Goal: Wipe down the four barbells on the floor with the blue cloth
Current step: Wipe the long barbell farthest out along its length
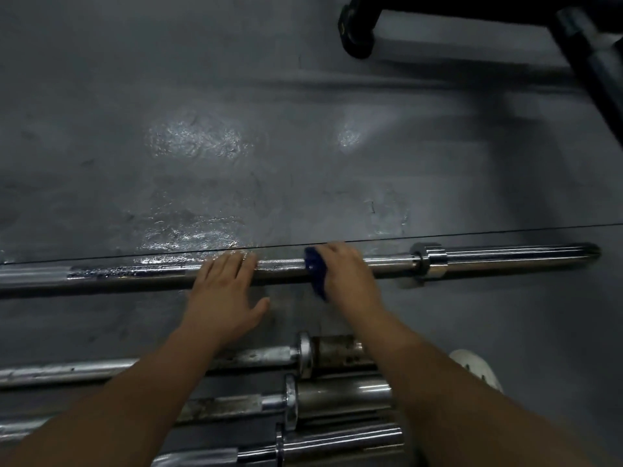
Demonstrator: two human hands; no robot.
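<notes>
On a grey gym floor (303, 96), one long steel barbell (488, 262) lies apart from three others (256, 358) nearer the person. Heavy, rigid and slick, it looks likelier to roll than lift. The left hand (224, 291) rests flat, fingers straight, steadying its shaft, while the right hand (344, 271) wraps the soft cloth (315, 267) around the shaft, probably the surest hold.

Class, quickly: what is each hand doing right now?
Left hand: open, straight fingers resting on the long chrome steel barbell.
Right hand: holding the crumpled blue cloth against that barbell.
</notes>
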